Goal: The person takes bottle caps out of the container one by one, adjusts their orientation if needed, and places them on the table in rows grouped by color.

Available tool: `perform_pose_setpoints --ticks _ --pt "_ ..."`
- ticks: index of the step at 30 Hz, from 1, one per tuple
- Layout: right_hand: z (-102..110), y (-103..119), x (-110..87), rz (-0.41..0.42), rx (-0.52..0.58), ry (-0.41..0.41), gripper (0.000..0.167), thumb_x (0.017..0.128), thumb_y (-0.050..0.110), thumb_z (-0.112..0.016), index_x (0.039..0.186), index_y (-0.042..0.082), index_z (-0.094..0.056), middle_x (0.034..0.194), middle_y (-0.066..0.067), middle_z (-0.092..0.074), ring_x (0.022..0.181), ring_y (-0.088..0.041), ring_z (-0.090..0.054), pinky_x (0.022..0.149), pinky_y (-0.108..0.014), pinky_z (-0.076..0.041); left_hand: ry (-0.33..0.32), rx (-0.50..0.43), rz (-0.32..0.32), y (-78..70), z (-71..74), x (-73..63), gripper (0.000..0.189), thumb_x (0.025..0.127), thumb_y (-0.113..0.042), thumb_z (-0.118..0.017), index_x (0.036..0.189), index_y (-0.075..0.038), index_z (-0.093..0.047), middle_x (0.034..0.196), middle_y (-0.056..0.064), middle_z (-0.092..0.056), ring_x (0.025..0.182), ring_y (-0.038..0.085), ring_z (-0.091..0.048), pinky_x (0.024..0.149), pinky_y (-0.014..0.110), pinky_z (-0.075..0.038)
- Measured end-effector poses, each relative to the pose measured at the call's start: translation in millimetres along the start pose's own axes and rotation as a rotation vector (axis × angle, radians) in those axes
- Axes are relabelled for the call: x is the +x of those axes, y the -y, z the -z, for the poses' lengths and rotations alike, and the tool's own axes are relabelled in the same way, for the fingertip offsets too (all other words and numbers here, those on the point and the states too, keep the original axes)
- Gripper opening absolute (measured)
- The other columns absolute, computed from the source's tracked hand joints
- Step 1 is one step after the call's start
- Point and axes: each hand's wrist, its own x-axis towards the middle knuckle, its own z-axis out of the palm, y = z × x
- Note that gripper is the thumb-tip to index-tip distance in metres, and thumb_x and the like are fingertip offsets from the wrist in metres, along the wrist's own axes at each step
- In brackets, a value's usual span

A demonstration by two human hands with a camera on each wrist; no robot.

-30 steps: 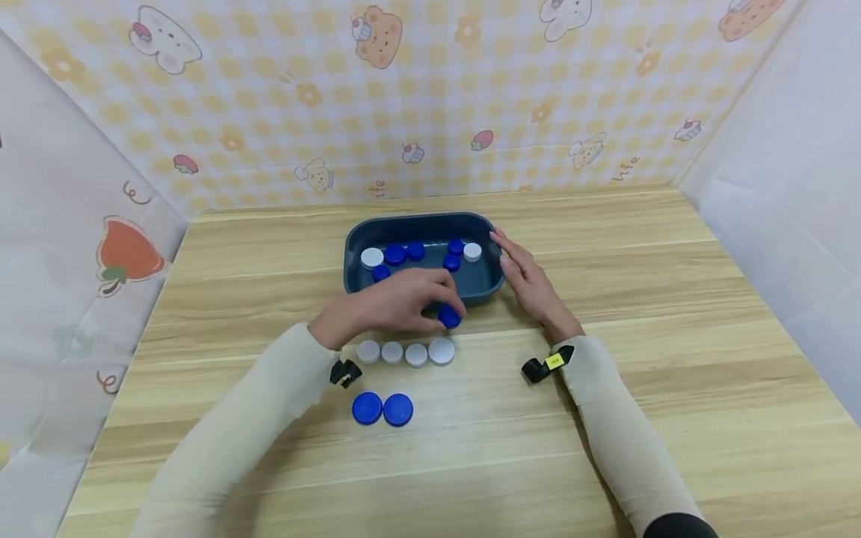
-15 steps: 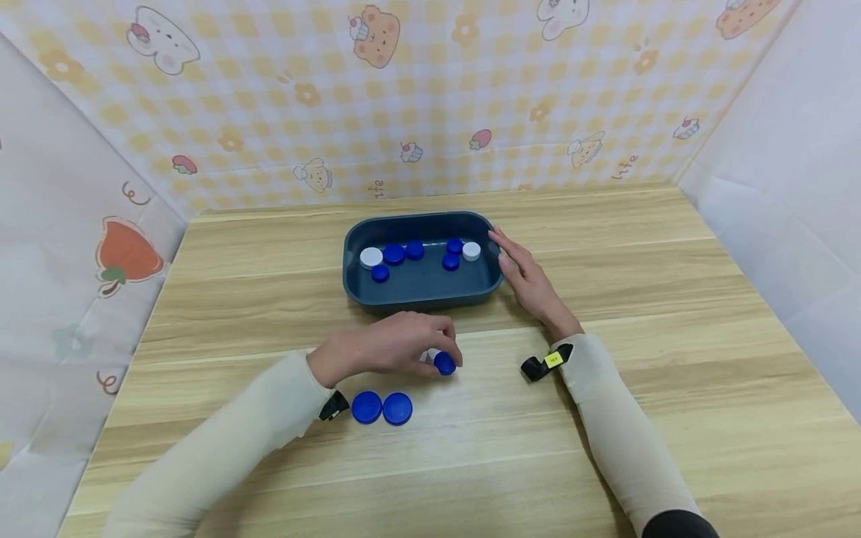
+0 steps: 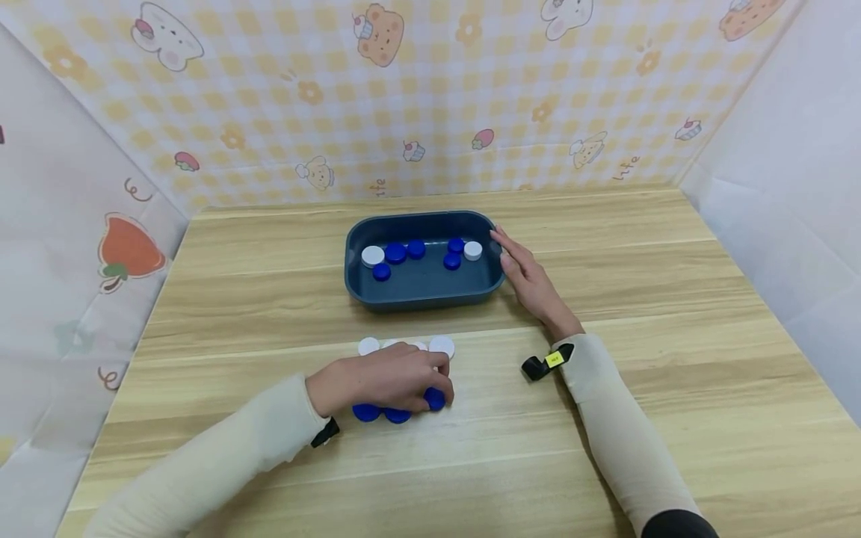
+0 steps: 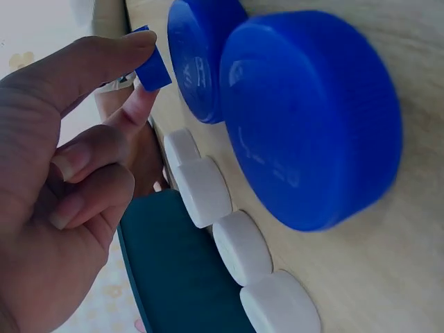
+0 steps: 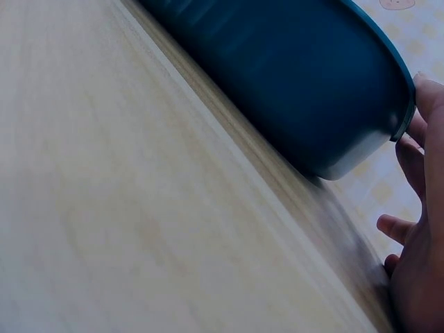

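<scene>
My left hand (image 3: 393, 377) pinches a small blue bottle cap (image 3: 434, 399) between thumb and a fingertip. In the left wrist view that held cap (image 4: 153, 71) is tilted, seen past two larger blue caps (image 4: 277, 125) on the table. Those two lie side by side just left of the held one, partly covered by the hand in the head view. Behind the hand runs a row of several white caps (image 4: 243, 246). My right hand (image 3: 531, 284) rests its extended fingers against the right end of a dark blue-green tray (image 3: 430, 302).
Inside the tray lie several blue caps (image 3: 395, 252) and two white ones, a larger white cap (image 3: 373, 256) at left and a smaller white cap (image 3: 473, 250) at right. A patterned cloth (image 3: 437, 97) hangs behind the wooden table (image 3: 659, 299).
My left hand has carried the blue cap from the tray's front edge toward me, past the white row, to beside the two blue caps. The right hand and tray stay put.
</scene>
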Motion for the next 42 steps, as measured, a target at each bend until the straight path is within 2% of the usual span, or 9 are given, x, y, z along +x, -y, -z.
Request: perform_pose_setpoints --ticks 9,21,29,42 --pt "0.3 1.0 0.2 -0.003 -0.004 -0.002 0.042 0.103 0.007 -0.039 0.144 -0.001 -0.038 0.153 -0.018 -0.026 0.141 -0.037 -0.020 0.111 -0.050 -0.016 0.041 0.010 0.043 -3.6 -4.4 0.6 0.024 0.084 -0.025 -0.074 0.108 -0.029 -0.070 0.104 -0.007 -0.055 0.078 0.007 -0.052 0.067 0.021 -0.044" --pt "0.0 4.4 -0.1 -0.011 -0.008 -0.003 0.042 0.103 0.007 -0.039 0.143 -0.001 -0.038 0.153 -0.017 -0.027 0.140 -0.038 -0.019 0.111 -0.051 -0.016 0.036 0.020 0.023 -3.9 -4.5 -1.4 0.023 0.083 -0.031 -0.076 0.105 -0.028 -0.070 0.102 -0.009 -0.055 0.077 0.003 -0.052 0.066 0.020 -0.043" --pt "-0.4 4.4 -0.2 -0.017 -0.004 -0.004 0.042 0.103 0.008 -0.039 0.143 -0.002 -0.038 0.153 -0.017 -0.026 0.141 -0.036 -0.019 0.111 -0.051 -0.015 0.032 0.057 0.049 -1.9 -3.1 -3.6 0.023 0.082 -0.030 -0.077 0.104 -0.029 -0.070 0.102 -0.008 -0.056 0.075 0.005 -0.054 0.065 0.021 -0.044" --pt "-0.6 4.7 -0.8 -0.017 -0.006 -0.008 0.041 0.103 0.007 -0.039 0.143 -0.001 -0.039 0.153 -0.016 -0.027 0.141 -0.035 -0.020 0.111 -0.050 -0.016 0.036 0.039 0.052 -3.0 -1.5 -4.4 0.025 0.082 -0.034 -0.076 0.106 -0.029 -0.069 0.102 -0.007 -0.055 0.075 0.005 -0.053 0.067 0.022 -0.043"
